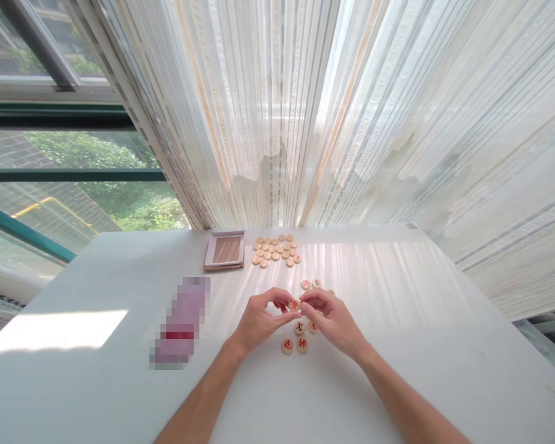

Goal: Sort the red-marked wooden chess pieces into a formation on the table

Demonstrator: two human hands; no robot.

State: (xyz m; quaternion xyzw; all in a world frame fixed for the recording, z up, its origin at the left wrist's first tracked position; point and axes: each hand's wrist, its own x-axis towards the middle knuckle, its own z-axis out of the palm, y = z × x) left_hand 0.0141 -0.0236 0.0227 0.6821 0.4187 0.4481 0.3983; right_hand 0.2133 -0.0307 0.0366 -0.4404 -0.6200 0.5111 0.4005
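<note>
Piece, pinched by left hand and right hand, was above the table, well in from its far edge; two-handed handling seemed in progress, the next move needing careful finger control.

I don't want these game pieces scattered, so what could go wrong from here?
The round, pale, wood-coloured piece with a red character sits in the fingertip grip of the left hand, with the right hand at its edge, so it might slip. If dropped, it could knock a round, pale piece with a black character lying nearby. The right hand could nudge a pale, red-marked round piece it partly covers.
</note>
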